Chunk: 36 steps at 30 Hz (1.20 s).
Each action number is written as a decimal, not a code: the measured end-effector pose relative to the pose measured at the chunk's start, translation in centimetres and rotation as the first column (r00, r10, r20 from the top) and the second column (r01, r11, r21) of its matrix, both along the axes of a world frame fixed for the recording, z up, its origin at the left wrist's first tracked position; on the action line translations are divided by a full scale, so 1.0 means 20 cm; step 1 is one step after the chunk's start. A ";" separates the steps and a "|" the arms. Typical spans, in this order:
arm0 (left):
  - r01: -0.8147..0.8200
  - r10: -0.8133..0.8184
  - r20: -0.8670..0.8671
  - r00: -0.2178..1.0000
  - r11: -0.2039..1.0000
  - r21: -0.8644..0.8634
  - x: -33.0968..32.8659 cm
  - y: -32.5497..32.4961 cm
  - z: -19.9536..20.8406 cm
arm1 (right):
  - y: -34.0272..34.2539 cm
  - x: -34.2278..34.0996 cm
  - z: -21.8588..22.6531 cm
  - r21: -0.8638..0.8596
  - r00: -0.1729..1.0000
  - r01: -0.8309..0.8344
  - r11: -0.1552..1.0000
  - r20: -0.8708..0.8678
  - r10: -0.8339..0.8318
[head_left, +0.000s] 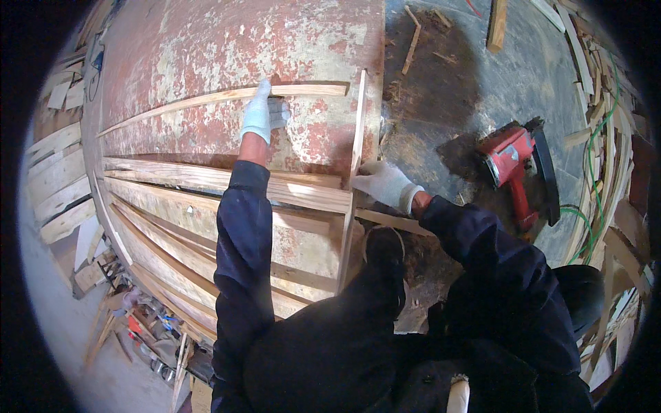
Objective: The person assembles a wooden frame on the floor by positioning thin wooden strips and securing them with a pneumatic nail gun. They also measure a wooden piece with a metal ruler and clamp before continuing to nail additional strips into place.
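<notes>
My left hand (257, 118), in a white glove, is closed on a long thin wooden strip (200, 100) towards the far side of a worn red-and-white board. My right hand (387, 186), gloved too, has its fingers bent against an upright wooden crosspiece (359, 124). It grips the crosspiece near where a wider wooden slat (303, 193) meets it from the left. The strip's right end stops just short of the crosspiece. Part of the right fingers is hidden by the glove itself. Several more slats fan out nearer to me.
A red and black nail gun (513, 165) lies on the grey surface to the right, close to a green hose (593, 158). Scrap wood (609, 138) is piled along the right edge. A short wooden block (497, 26) lies far off. Offcuts and tools litter the lower left floor.
</notes>
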State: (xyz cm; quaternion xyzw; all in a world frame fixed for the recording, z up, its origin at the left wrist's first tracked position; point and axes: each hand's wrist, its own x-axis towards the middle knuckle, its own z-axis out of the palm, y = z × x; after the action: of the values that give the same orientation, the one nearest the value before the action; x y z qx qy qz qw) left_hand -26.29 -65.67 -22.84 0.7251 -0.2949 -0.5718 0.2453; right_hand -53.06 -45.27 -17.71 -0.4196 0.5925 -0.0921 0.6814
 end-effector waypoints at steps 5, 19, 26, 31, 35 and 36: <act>0.197 -0.190 0.489 0.851 0.980 0.038 0.00 0.00 0.06 | 0.06 -0.01 -0.09 0.006 0.996 0.021 1.000 0.082 -0.022; 0.994 -0.199 0.974 0.107 0.037 -0.102 -0.41 0.15 0.30 | -0.05 -0.05 0.03 -0.070 0.999 0.025 0.997 -0.019 -0.027; 1.000 -0.403 0.915 0.006 0.000 -0.006 -0.45 0.03 0.20 | -0.09 -0.01 0.04 -0.214 0.979 0.087 0.973 -0.163 -0.124; 0.990 -0.416 0.907 0.064 -0.085 -0.109 -0.57 -0.06 0.15 | -0.09 -0.01 0.04 -0.156 0.979 0.108 0.982 -0.154 -0.132; 0.998 -0.449 0.893 -0.025 -0.068 -0.006 -0.60 -0.07 0.18 | -0.09 -0.04 0.02 -0.183 0.981 0.114 0.976 -0.134 -0.140; 0.996 -0.436 0.900 -0.013 -0.085 -0.027 -0.60 -0.07 0.19 | -0.09 -0.05 0.01 -0.163 0.987 0.101 0.982 -0.106 -0.119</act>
State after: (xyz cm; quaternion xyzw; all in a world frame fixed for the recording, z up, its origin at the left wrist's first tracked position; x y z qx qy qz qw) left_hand -38.20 -67.00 -18.96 0.3395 -0.9337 -0.1104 -0.0262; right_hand -53.98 -47.12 -17.56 -0.4432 0.6439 -0.1515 0.6050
